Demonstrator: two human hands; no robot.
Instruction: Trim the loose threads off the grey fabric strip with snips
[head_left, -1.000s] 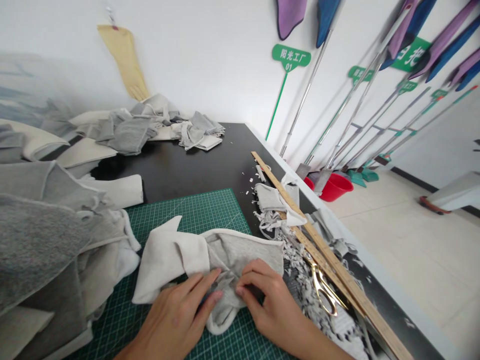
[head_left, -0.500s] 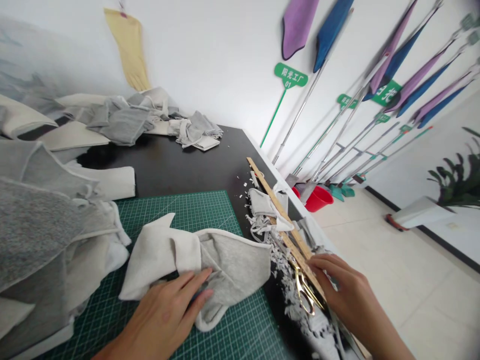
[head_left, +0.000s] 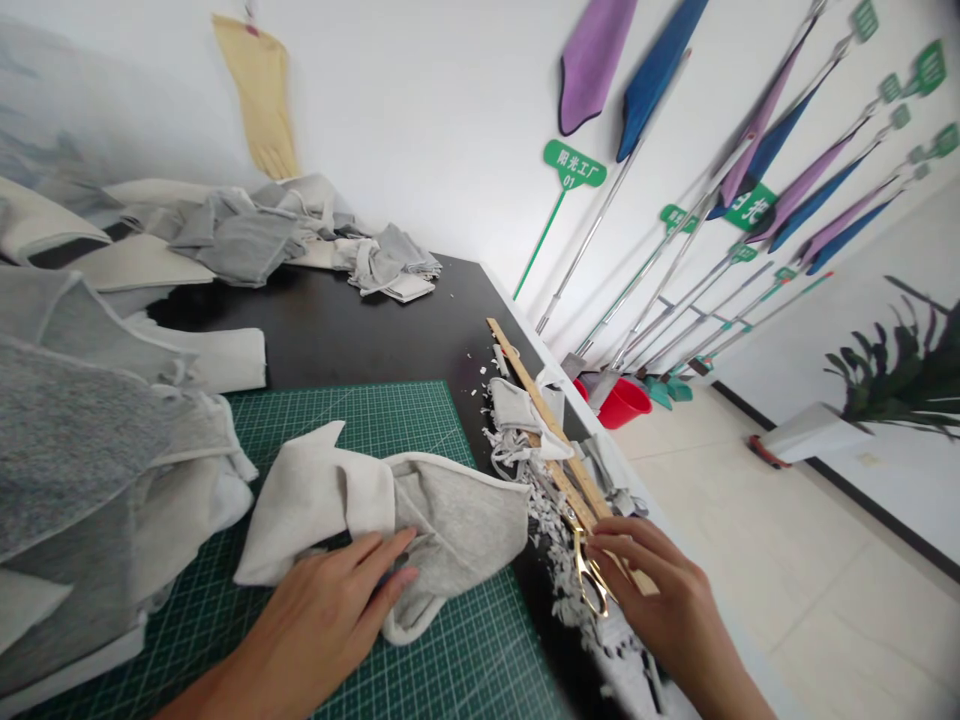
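The left hand [head_left: 330, 615] lay flat and spread out on the grey cloth piece [head_left: 390, 510], low in the middle of the frame. It pressed the cloth down on the green cutting mat [head_left: 375, 410] and gripped nothing. The right hand [head_left: 660, 590] was at the lower right. Its fingers curled over the gold scissors [head_left: 589, 580], which lay on the black table [head_left: 360, 330] just beside the mat. I could not tell if the fingers had the scissors tight or only touched them, because the hand hid the handles.

The scissors lay touching a long wooden ruler [head_left: 551, 430] and sat in a heap of little cloth scraps [head_left: 551, 520]. If the hand lifted them fast, they could bump the ruler and knock it off the table edge, which was very near. Scraps could get caught in the blades too. The sharp tips pointed toward the cloth and the left hand, so a quick swing could poke the fingers. If the flat hand slid, the folded cloth could open up.

A big pile of grey cloth [head_left: 90, 450] sat at the left.
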